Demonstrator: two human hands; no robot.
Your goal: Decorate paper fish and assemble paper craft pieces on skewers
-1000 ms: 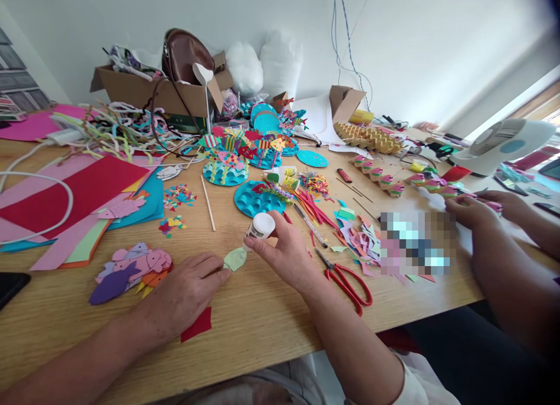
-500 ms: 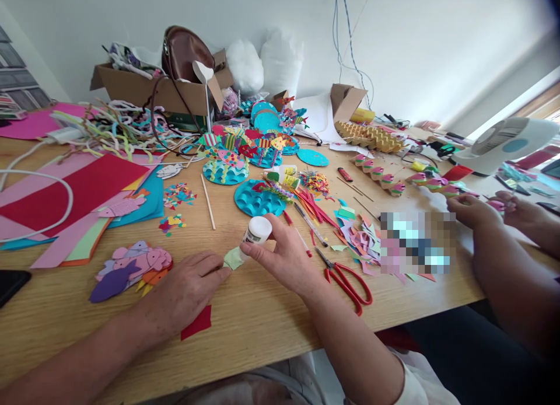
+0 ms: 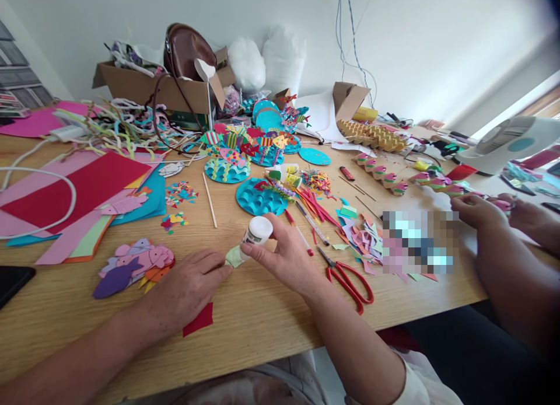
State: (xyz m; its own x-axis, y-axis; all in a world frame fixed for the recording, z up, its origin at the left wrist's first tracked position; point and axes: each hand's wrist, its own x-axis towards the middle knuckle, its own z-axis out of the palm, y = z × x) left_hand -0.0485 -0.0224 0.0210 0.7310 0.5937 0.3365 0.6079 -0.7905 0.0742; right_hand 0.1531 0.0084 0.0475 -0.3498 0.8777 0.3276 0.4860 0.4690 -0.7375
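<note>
My right hand is closed around a white glue stick, tilted with its lower end at a small pale green paper cutout. My left hand has its fingers together, with the fingertips pinning the cutout's left end to the table. Part of the cutout is hidden under those fingers. A piece of red paper lies partly beneath my left wrist. Left of that hand is a pile of paper fish in purple, pink and orange. Red-handled scissors rest to the right of my right forearm.
Blue disc decorations stand beyond my hands. A wooden stick, pens and paper scraps lie around. Coloured sheets cover the left side. At the right, another person's hands hold a pink-and-green strip.
The view has shifted slightly, so everything sits a little further right. My hands, the glue stick and the green cutout keep nearly the same positions.
</note>
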